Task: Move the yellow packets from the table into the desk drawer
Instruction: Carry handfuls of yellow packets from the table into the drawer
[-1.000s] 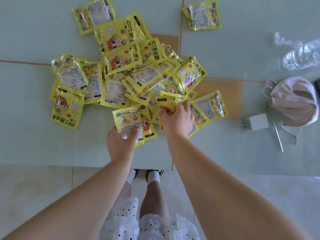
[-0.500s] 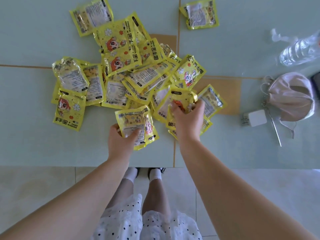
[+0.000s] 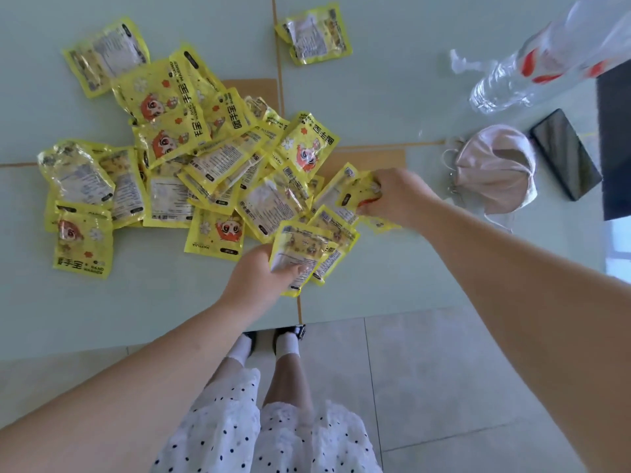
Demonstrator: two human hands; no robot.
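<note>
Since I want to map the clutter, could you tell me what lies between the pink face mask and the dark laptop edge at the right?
In the head view, a black phone lies flat between the pink face mask and the dark laptop edge.

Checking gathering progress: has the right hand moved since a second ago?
Yes. The right hand, gripping packets, has shifted rightward along the pile's edge toward the pink mask.
</note>
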